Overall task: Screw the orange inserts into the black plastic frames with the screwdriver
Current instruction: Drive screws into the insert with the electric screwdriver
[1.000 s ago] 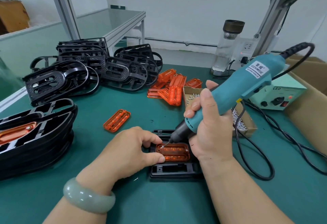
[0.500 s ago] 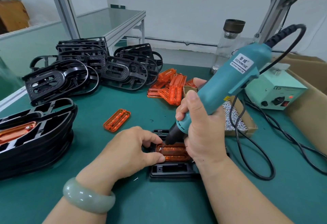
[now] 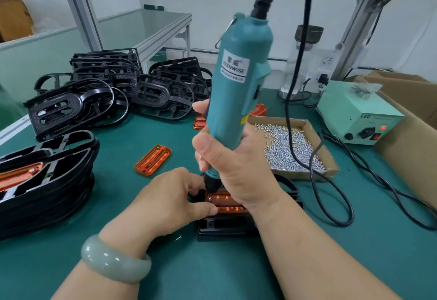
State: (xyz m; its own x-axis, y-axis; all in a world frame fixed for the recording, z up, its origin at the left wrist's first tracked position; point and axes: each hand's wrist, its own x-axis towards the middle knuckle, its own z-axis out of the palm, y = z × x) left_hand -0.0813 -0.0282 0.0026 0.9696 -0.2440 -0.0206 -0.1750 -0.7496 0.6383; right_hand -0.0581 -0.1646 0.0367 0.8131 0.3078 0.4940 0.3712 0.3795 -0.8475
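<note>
Gripping the screwdriver (image 3: pixel 236 91) is the right hand (image 3: pixel 236 169), left hand (image 3: pixel 165 200) holding the frame (image 3: pixel 227 227) — tray (image 3: pixel 283 172) holds screws (image 3: pixel 283 148).

Head-worn view, angled down, close over workbench (image 3: pixel 165 276)

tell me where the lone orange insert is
Head view, left of centre: the lone orange insert lies on the green mat between the stacked black frames and the left hand.
</note>
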